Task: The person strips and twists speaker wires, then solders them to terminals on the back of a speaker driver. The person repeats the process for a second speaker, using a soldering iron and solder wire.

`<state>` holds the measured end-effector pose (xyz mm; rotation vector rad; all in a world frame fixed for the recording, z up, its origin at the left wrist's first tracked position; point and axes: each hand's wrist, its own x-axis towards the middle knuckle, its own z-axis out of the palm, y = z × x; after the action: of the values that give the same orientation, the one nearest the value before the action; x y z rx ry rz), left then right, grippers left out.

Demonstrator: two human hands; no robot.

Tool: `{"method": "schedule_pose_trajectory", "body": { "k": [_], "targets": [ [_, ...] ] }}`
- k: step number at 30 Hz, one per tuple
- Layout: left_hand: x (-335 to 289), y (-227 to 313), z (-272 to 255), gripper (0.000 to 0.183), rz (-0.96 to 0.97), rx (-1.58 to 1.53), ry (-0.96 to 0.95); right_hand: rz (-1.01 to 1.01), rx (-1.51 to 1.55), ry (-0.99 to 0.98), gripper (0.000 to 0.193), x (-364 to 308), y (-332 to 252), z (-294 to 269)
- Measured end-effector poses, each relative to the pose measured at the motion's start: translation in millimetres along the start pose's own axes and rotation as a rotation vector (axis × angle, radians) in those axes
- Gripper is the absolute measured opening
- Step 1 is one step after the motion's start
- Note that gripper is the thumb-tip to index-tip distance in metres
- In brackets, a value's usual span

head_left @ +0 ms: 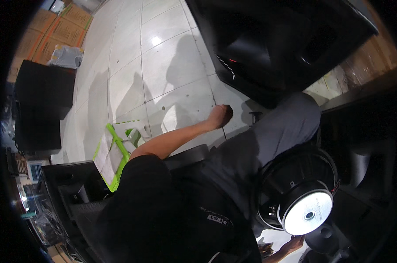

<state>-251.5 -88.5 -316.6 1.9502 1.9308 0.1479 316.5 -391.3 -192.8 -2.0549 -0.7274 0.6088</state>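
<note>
My left arm reaches out over the tiled floor. My left hand point(218, 117) is closed round a small dark thing point(228, 113), mostly hidden by the fingers and too dark to name. Beside my grey trouser leg point(268, 136) is a large black speaker driver point(290, 184), its back and round magnet with a bright white label turned up. My right hand point(296, 241) is at the lower edge of that magnet; its fingers are partly hidden, so whether it grips the driver is unclear.
A big black speaker cabinet point(268, 48) lies at the far right. Another black cabinet point(44, 105) stands at left, before cardboard boxes point(60, 30). A bright green-framed thing point(115, 155) is by my left arm. A small black item point(255, 117) stands near my knee.
</note>
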Motion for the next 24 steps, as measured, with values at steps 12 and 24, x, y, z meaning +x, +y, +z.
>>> {"method": "schedule_pose_trajectory", "body": {
  "k": [12, 24],
  "targets": [
    [22, 86, 82, 0.081, -0.38, -0.578, -0.152, 0.202, -0.02, -0.034, 0.034, -27, 17, -19],
    [49, 69, 52, 0.044, -0.323, -1.006, -0.054, 0.097, -0.24, 0.267, 0.032, -76, -16, -43]
  ]
}}
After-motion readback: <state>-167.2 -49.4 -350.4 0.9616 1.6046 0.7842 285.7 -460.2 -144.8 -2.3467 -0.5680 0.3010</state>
